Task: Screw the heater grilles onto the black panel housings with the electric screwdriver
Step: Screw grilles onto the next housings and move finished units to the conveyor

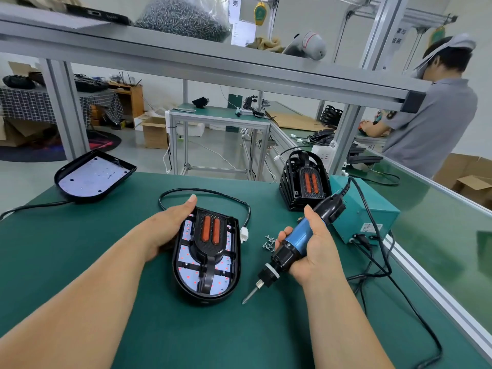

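The black panel housing (237,262) lies flat on the tabletop (186,328), long axis running away from the person, with the heater grille (210,235) seated in it. The left hand (170,225) lays straight, closed-up fingers along its left rim. The right hand (311,251) wraps its fingers round the electric screwdriver (300,235), whose bit slants down-left.

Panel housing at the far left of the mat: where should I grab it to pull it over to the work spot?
Probably its raised rim on the near right side, with the left hand coming from the front. The spare panel housing lies open side up and shallow, and its cable trails off leftward.
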The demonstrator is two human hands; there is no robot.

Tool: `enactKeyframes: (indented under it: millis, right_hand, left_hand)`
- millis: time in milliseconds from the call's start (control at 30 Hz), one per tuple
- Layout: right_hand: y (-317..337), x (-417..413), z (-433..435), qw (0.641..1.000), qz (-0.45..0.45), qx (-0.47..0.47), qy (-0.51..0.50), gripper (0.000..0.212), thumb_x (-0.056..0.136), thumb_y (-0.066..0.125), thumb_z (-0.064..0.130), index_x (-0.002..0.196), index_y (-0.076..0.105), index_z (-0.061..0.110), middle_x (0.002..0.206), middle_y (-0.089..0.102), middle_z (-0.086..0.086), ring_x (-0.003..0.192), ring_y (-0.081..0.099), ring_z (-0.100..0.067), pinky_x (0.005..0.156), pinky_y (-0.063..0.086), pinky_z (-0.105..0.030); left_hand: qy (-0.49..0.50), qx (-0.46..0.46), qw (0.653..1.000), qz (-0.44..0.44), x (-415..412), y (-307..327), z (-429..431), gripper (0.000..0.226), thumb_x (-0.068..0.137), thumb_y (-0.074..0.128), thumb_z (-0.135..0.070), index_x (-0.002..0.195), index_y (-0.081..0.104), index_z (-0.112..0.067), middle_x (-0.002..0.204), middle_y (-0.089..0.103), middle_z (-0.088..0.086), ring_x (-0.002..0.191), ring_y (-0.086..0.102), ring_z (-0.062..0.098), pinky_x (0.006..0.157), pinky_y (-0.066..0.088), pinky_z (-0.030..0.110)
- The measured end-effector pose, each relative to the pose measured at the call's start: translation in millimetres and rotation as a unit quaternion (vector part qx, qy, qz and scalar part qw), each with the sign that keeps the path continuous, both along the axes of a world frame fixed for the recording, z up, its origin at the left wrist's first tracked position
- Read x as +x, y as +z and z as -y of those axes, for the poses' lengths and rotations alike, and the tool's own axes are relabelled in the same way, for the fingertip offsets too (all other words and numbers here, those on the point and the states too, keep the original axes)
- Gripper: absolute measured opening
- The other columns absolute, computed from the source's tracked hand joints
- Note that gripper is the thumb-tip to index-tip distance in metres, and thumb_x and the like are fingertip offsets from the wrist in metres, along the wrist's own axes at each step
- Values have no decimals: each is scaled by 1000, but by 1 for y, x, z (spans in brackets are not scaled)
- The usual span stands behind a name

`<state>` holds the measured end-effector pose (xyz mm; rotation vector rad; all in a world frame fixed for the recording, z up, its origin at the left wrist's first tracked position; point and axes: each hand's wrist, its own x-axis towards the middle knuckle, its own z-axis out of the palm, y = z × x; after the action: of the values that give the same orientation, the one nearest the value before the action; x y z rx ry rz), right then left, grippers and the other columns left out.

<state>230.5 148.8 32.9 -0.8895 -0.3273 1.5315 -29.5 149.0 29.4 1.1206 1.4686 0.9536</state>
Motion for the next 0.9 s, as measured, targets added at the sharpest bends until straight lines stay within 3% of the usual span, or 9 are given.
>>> enactKeyframes:
  millis: [167, 267, 400, 533, 667, 767, 833, 900]
  right_hand:
    - [-1, 2, -2, 1000, -5, -2, -1, 36, 82, 77, 38, 93, 50, 17, 54, 55, -6, 46, 55, -21, 58, 51, -32]
    - [-1, 4, -3, 1000, 2, -3, 0, 36, 83, 76, 40, 94, 51, 16, 55, 55, -6, 47, 54, -21, 58, 51, -33]
    - [-2, 1, -3, 1000, 27, -7, 14, 40, 82, 77, 44, 94, 51, 16, 54, 57, -8, 46, 56, -22, 57, 53, -34]
    - [-3, 3, -3, 999, 30, -7, 12, 40, 83, 77, 43, 94, 51, 16, 54, 56, -8, 46, 56, -22, 55, 52, -33]
    - [-3, 5, -5, 1000, 22, -9, 4, 38, 83, 76, 43, 95, 52, 16, 56, 56, -8, 47, 56, -22, 55, 52, -32]
    - [-4, 6, -5, 1000, 16, -12, 5, 38, 84, 76, 43, 94, 52, 14, 56, 55, -8, 45, 55, -22, 57, 51, -33]
    - [-5, 6, -6, 1000, 13, -15, 7, 38, 84, 76, 42, 93, 51, 14, 55, 54, -8, 45, 54, -22, 57, 50, -32]
    - [-6, 6, -6, 1000, 9, -18, 9, 38, 83, 76, 42, 91, 50, 15, 55, 54, -8, 45, 54, -22, 57, 50, -32]
  left_hand:
    - [-48, -4, 997, -53, -4, 0, -2, 37, 97, 51, -52, 109, 69, -21, 101, 78, -1, 100, 72, 21, 89, 52, 32]
    - [-66, -17, 994, -88, -5, 4, -2, 21, 99, 53, -41, 107, 61, -24, 105, 76, -2, 104, 67, 22, 99, 48, 40]
    - [-126, -42, 974, -184, -4, 14, 5, 28, 99, 50, -47, 115, 59, -27, 100, 74, -3, 91, 66, 17, 81, 49, 33]
    - [-134, -73, 950, -273, -12, 25, 9, 30, 98, 51, -50, 111, 63, -26, 113, 72, -2, 109, 65, 22, 87, 52, 35]
    - [-78, -89, 941, -318, -13, 32, 10, 46, 97, 48, -57, 118, 58, -17, 127, 61, 5, 110, 60, 24, 89, 50, 34]
    - [-25, -11, 872, -489, 2, 37, 8, 73, 92, 47, -65, 147, 40, -17, 147, 45, 14, 130, 48, 33, 104, 43, 40]
    - [5, 106, 832, -544, 26, 43, 5, 64, 91, 57, -54, 147, 43, -26, 141, 49, 11, 128, 49, 33, 104, 44, 41]
    - [-33, 195, 789, -581, 59, 44, -1, 42, 91, 61, -43, 132, 57, -36, 129, 58, 0, 123, 52, 27, 101, 42, 38]
